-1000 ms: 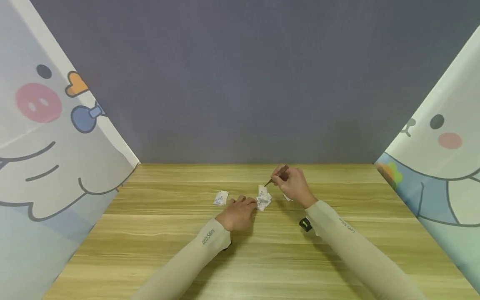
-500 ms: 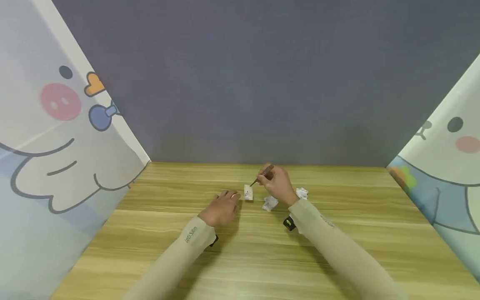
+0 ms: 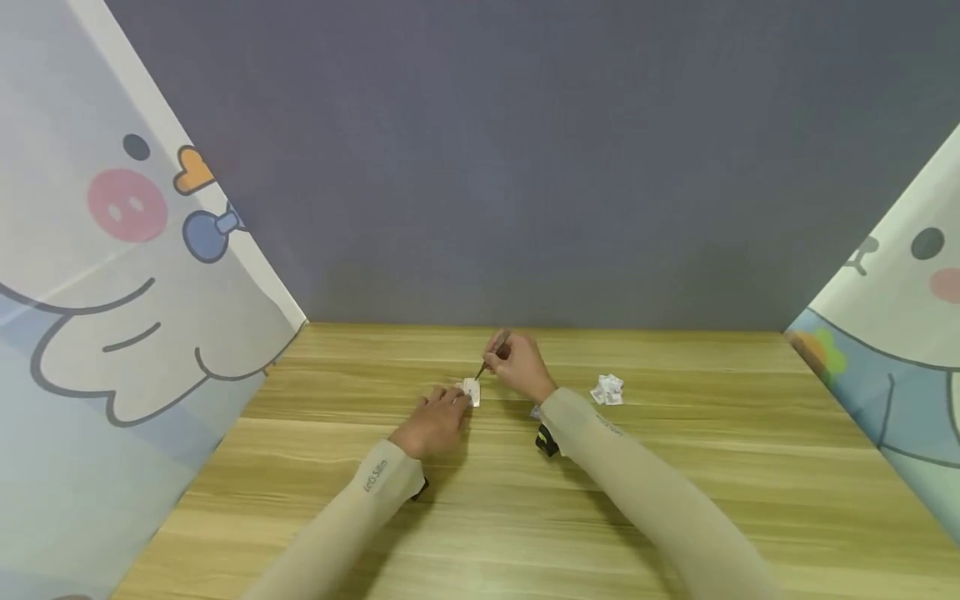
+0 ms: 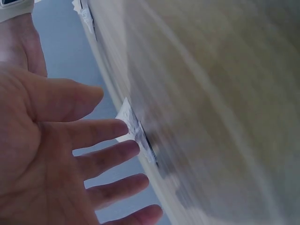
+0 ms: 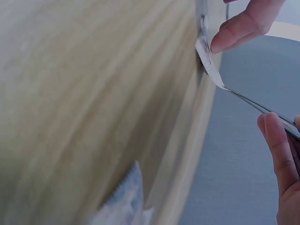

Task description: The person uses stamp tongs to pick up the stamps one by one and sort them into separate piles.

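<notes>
Small white rectangular packet [image 3: 472, 388] sits further left than half a second ago. Your left hand [image 3: 432, 423] is beside it, fingers out, maybe steadying; right hand [image 3: 523, 367] pinches slim dark metal tweezers [image 5: 244, 98] at its far edge, probably for precision.

From my end, the head cam looks from above and well back, forward and down over the desk [image 3: 480, 517] to the wall [image 3: 525, 167]. My left wrist cam is super close, tipped sideways, peering past the left hand [image 4: 61, 150] along the desk. The right wrist cam's tipped too, and shares the tweezers [image 5: 240, 95] and the packet [image 5: 208, 61] at their tip with the head view.
</notes>
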`<control>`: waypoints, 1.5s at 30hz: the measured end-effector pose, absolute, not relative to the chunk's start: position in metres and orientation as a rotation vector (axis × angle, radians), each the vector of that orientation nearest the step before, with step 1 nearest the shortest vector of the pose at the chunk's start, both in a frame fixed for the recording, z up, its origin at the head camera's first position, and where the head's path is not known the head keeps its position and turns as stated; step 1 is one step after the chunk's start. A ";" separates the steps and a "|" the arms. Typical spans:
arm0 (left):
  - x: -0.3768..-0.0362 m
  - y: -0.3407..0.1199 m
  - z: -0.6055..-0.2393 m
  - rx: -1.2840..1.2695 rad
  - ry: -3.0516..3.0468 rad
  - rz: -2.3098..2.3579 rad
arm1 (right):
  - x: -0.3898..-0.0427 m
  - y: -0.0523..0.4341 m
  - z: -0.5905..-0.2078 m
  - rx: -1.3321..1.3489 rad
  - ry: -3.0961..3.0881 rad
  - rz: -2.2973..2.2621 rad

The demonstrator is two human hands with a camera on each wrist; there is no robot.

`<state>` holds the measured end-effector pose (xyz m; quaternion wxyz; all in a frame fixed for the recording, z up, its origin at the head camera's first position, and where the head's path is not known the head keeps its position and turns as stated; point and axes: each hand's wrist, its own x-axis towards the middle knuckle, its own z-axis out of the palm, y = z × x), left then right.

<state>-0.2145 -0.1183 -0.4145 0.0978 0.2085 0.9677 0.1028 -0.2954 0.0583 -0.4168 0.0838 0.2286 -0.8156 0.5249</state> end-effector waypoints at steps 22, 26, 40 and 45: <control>-0.219 -0.113 -0.418 0.615 2.856 0.254 | -0.294 0.100 -0.413 0.589 -2.478 1.533; -0.218 -0.104 -0.414 0.724 2.847 0.278 | -0.289 0.127 -0.408 0.629 -2.487 1.507; -0.215 -0.055 -0.411 0.969 2.738 0.217 | -0.274 0.175 -0.411 0.667 -2.559 1.389; -0.215 -0.044 -0.415 0.997 2.729 0.167 | -0.272 0.179 -0.414 0.673 -2.573 1.375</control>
